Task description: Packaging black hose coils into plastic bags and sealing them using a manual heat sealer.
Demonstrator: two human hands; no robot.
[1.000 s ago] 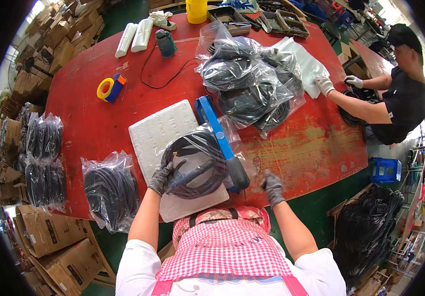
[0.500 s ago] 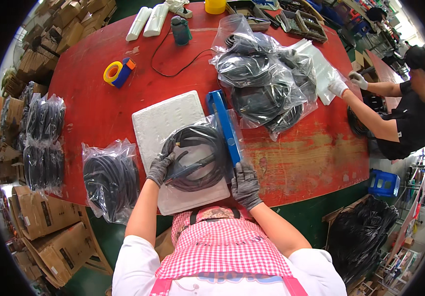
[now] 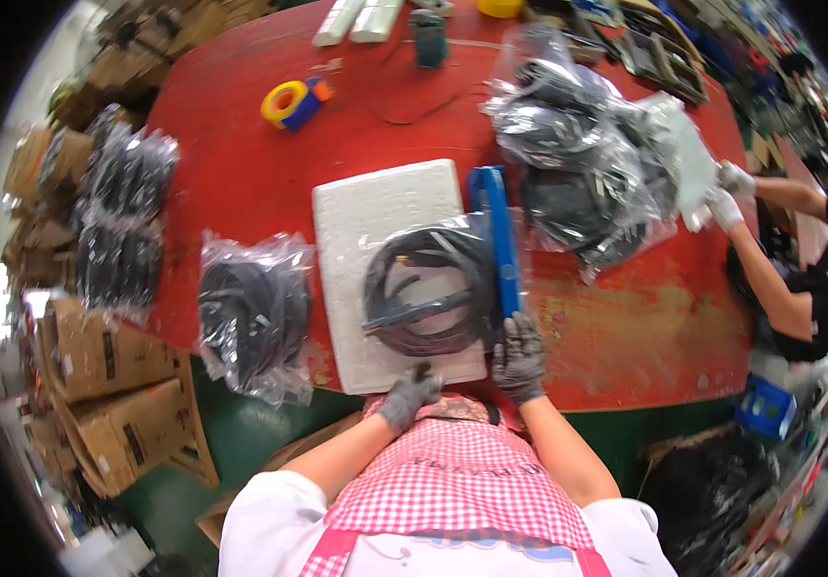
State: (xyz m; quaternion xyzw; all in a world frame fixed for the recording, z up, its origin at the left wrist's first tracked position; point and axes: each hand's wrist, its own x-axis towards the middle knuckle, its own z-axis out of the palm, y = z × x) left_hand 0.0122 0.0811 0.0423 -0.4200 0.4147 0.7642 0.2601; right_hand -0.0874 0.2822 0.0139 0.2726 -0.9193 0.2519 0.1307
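A coiled black cable (image 3: 471,332) in a clear plastic bag lies on a white foam board (image 3: 346,231). The bag's right side reaches under the long blue bar (image 3: 498,226), which looks like a bag sealer. My right hand (image 3: 520,365), in a grey glove, rests with outstretched fingers at the bar's near end. My left hand (image 3: 410,396), gloved alike, is at the board's near edge below the coil, apart from the cable. It is slightly blurred, its fingers loosely apart, with nothing seen in them.
Bagged cables (image 3: 255,313) lie left of the board, and a pile of bagged coils (image 3: 577,163) lies right. Behind are a tape dispenser (image 3: 293,104) and a dark green bottle-like object (image 3: 428,38). At the right, a co-worker's white-gloved hands (image 3: 726,197) hold clear bags.
My left hand has let go of the bagged coil and drawn back toward me. My right hand stays by the blue bar's near end. The whole view has shifted.
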